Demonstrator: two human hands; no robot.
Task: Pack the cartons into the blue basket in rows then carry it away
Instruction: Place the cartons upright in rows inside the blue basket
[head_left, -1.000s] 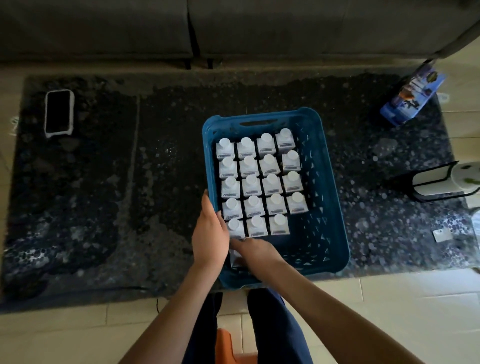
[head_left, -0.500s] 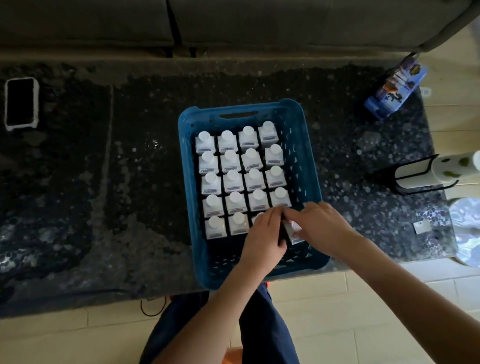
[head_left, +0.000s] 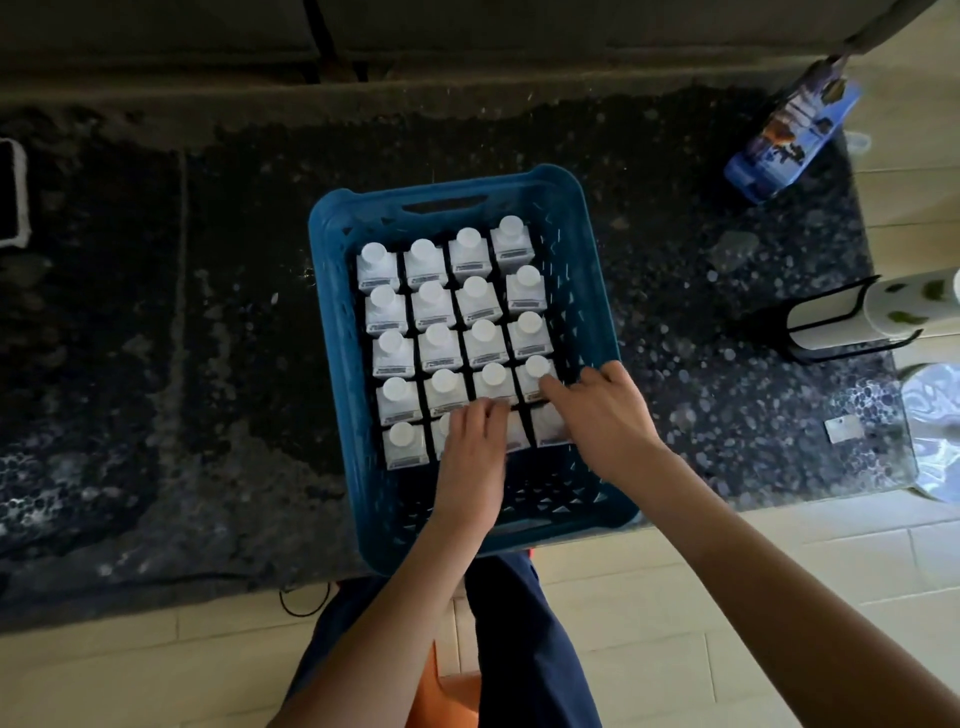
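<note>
- A phone (head_left: 10, 192) lies at the far left edge of the dark table (head_left: 156, 312), cut off by the frame.
- The blue basket (head_left: 332, 332) sits mid-table, its near end hanging over the table's front edge; its floor nearest the person is bare.
- Inside it the cartons (head_left: 441, 343) stand upright, white caps up, in rows of four across (four full rows plainly show, and a fifth lies under the hands).
- The left hand (head_left: 475, 447) rests over the middle of the fifth row, fingers bent down onto the carton tops; whether it grips one I cannot tell.
- The right hand (head_left: 602, 415) is at that row's right end, fingers curled round the end carton (head_left: 548, 428), fingertips reaching the cap of the one behind.
- To the right, well apart from the basket: a blue pack (head_left: 789, 140) lying tilted at the far corner, and a white cylinder in a black wire holder (head_left: 852, 322) on its side.
</note>
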